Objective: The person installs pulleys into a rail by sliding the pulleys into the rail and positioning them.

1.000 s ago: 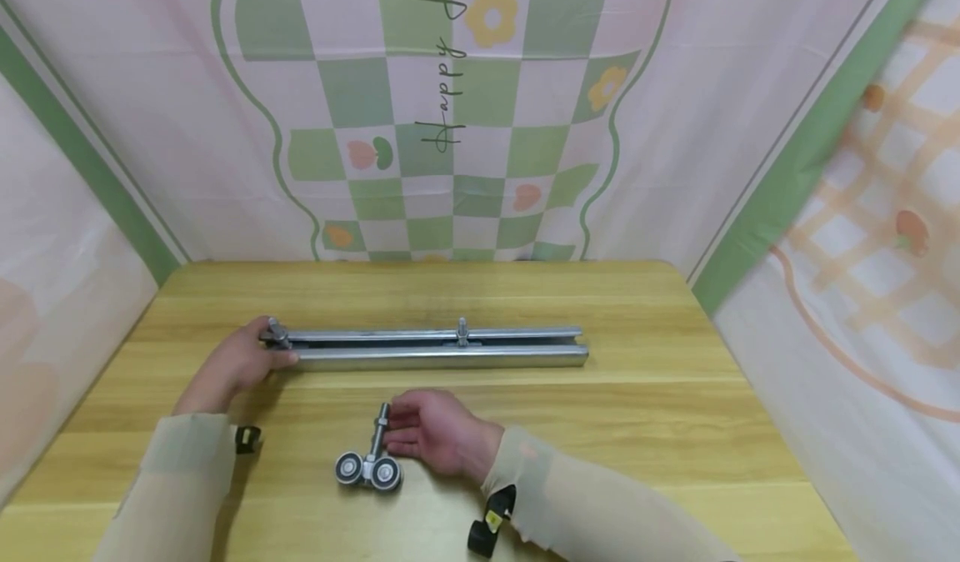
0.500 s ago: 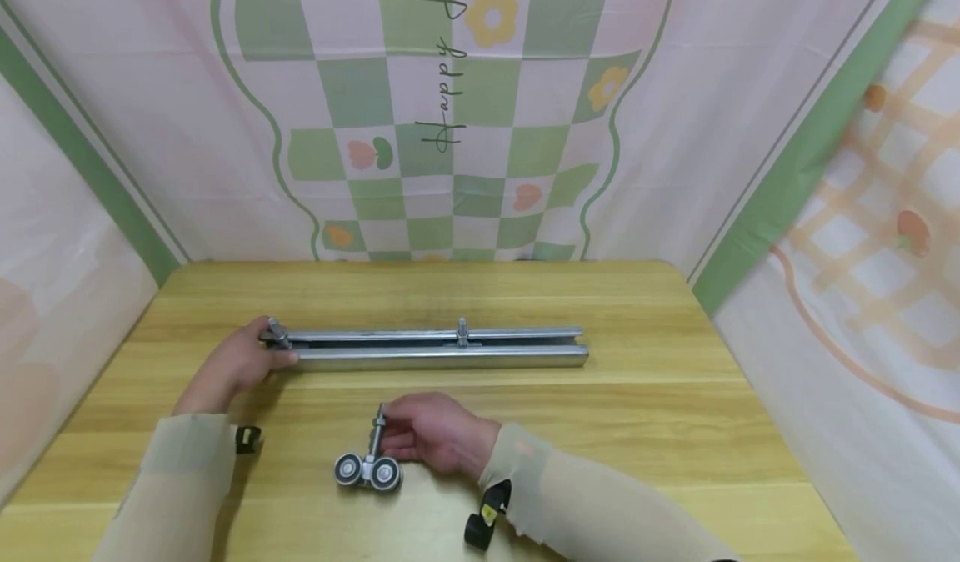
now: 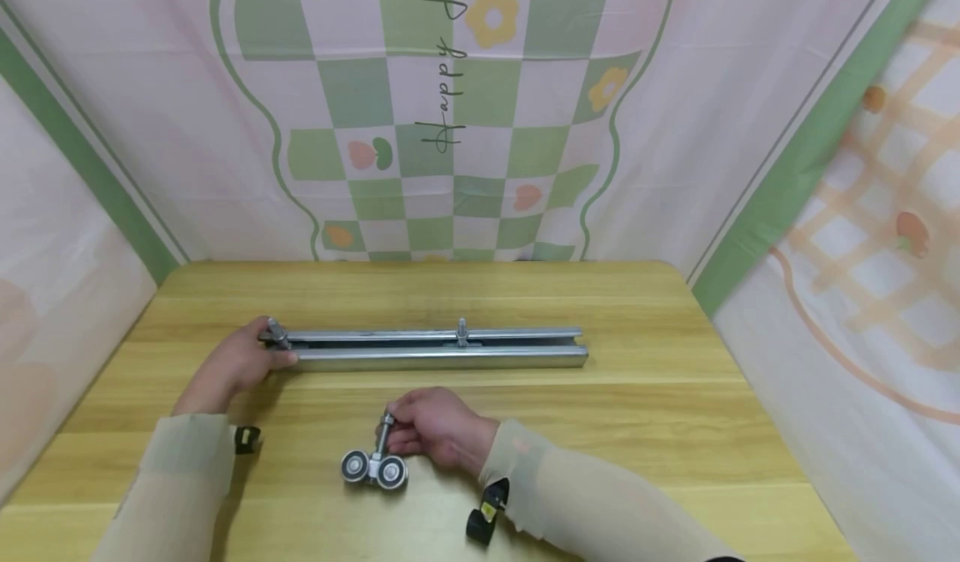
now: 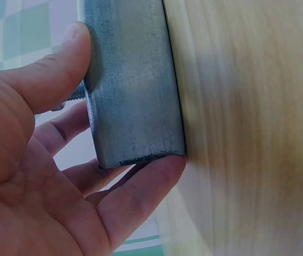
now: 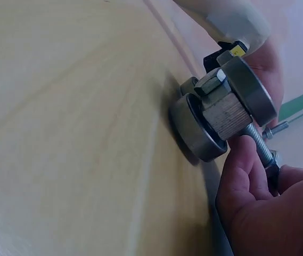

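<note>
A long metal channel rail (image 3: 442, 362) lies across the table, its slot upward. My left hand (image 3: 236, 358) grips the rail's left end, and in the left wrist view the thumb lies along the side edge with fingertips at the end. Two threaded bolts stick up from the slot: one bolt (image 3: 277, 333) at that hand, another bolt (image 3: 462, 331) farther right. Nearer me is a roller trolley (image 3: 375, 469) with several wheels. My right hand (image 3: 442, 429) pinches its upright bolt at the nut. In the right wrist view the trolley's wheels (image 5: 196, 130) are close over the tabletop.
The wooden table (image 3: 637, 429) reaches to a patterned curtain (image 3: 450, 112) at the back, with further curtains at both sides. A black wrist strap piece (image 3: 487, 512) hangs below my right sleeve, and another black piece (image 3: 247, 439) sits by the left sleeve.
My right fingers have gone from lying beside the trolley's bolt to pinching it. The trolley has shifted slightly right. My left hand and the rail have stayed put.
</note>
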Motion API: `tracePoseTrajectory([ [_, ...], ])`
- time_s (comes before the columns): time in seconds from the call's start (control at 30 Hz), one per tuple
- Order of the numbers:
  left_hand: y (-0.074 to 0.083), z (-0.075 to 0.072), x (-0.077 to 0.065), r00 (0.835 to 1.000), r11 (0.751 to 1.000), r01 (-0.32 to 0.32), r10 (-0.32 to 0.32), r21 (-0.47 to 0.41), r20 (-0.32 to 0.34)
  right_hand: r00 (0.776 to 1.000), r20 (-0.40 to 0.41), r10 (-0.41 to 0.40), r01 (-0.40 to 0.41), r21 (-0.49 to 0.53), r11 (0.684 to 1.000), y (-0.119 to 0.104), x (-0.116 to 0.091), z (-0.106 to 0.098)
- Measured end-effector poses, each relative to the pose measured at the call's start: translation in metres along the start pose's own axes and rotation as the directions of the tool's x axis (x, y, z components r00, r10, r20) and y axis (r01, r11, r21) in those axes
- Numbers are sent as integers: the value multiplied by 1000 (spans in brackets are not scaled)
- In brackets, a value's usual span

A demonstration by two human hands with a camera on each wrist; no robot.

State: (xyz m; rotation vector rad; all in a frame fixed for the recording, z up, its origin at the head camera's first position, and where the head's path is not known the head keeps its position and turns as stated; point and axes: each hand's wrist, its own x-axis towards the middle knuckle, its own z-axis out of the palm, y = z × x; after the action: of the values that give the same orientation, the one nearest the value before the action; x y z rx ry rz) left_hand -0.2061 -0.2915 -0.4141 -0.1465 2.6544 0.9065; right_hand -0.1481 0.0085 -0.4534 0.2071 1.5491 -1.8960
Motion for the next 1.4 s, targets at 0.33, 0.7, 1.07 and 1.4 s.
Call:
tracePoseTrajectory([
  [0.33, -1, 0, 2, 1000, 1000, 21, -21, -13, 5, 999, -37, -25, 24, -9, 1000, -10, -2, -4],
  [0.7, -2, 0, 2, 1000, 1000, 10, -10, -5, 0, 993, -69, -92, 87, -65, 994, -18, -6, -7],
  [1.07, -1, -1, 1, 1000, 1000, 0, 0, -5, 5, 965, -63, -254, 229, -267, 936, -25, -17, -7],
  [1.4, -2, 0, 2, 1000, 1000, -16, 16, -9, 4, 882, 160, -443, 418, -698, 581, -24, -34, -12],
])
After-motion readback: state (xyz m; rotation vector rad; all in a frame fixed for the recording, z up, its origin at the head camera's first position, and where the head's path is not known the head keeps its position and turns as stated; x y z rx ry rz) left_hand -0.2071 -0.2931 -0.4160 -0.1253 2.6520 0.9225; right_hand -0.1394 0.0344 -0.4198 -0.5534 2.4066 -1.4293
